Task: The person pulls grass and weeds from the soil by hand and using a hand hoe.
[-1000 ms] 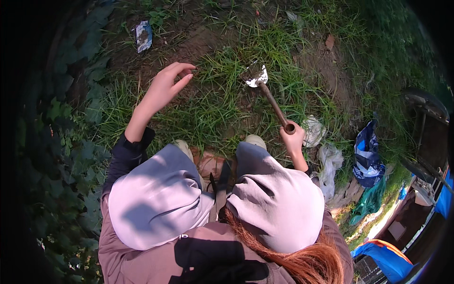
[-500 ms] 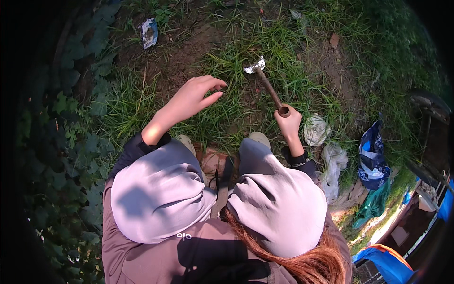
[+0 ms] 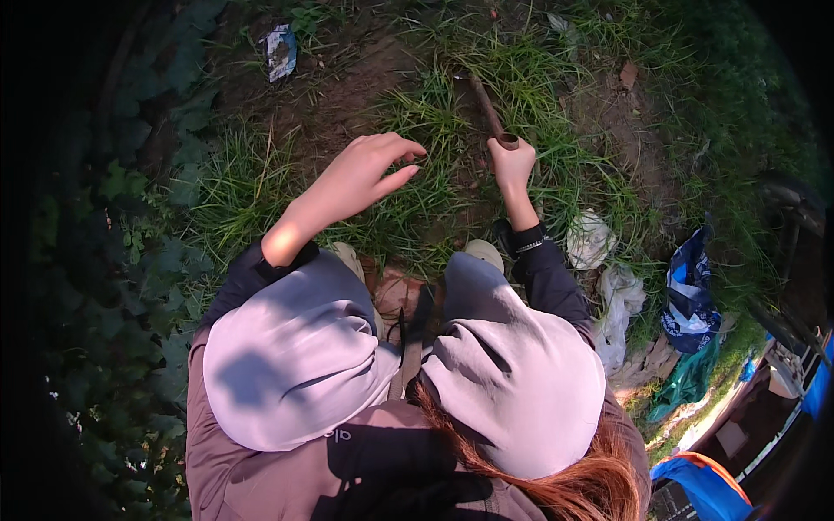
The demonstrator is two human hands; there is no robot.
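Observation:
My right hand (image 3: 512, 165) is closed around a small hand hoe (image 3: 485, 104), gripping near the round, hollow-looking end of its brown handle. The handle slants up and away to the left. Most of the metal blade is hidden in the grass; just a sliver shows at the far tip. My left hand (image 3: 360, 178) hovers over the grass to the left, holding nothing. Its fingers are bent a little, with the thumb apart from them. Green grass (image 3: 426, 113) grows in tufts around both hands, over brown soil (image 3: 347, 95).
A crumpled blue-and-white wrapper (image 3: 280, 52) lies far left. On the right are white plastic bags (image 3: 591, 239), a dark blue bag (image 3: 689, 286) and green plastic (image 3: 691, 382). Leafy plants (image 3: 130, 286) crowd the left. My bent knees (image 3: 521, 382) fill the near middle.
My right hand has moved forward and slightly left with the hand hoe. Its shiny crescent blade, visible before, is now mostly in the grass. The left hand has barely shifted.

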